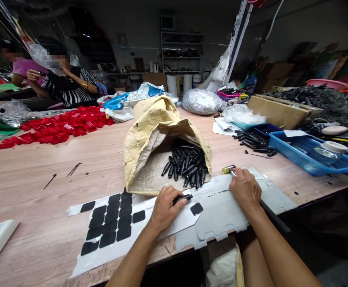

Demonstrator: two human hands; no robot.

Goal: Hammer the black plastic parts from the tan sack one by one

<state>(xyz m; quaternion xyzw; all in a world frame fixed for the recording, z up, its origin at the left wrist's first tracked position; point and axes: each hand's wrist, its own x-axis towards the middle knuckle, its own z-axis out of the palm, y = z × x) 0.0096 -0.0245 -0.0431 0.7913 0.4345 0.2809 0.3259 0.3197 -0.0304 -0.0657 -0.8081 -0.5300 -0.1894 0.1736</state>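
1. Black tube (184, 197): it lies in the left hand (166, 207), above the white sheet, pinched between thumb and curled fingers with one end sticking out to the right. The fingers hide the rest, so its full shape is hard to judge.
2. The right hand (246, 189) is curled firmly around a hammer (228, 169), gripping high near the yellowish head, likely for control; its dark handle runs back beneath the wrist.
3. Under the hands, the white sheet (136, 231) carries rows of black squares (111, 214), apparently spread flat to be easy to pick from. A grey board (218, 221) lies at the worktop (96, 171) edge, perhaps to protect it.
4. At the left corner, a white box (0, 243) bears print too slanted to read.
5. Just beyond the hands, a yellow sack (138, 159) lies with its mouth facing the person, which seems to keep the similar black parts (188, 161) inside within reach.
6. Farther off are a blue tray (299, 157), heaped red pieces (60, 125) and a blue-and-white bag (126, 99), its lettering illegible.
7. Behind sits a co-worker (72, 89) in stripes; no brand is readable anywhere.
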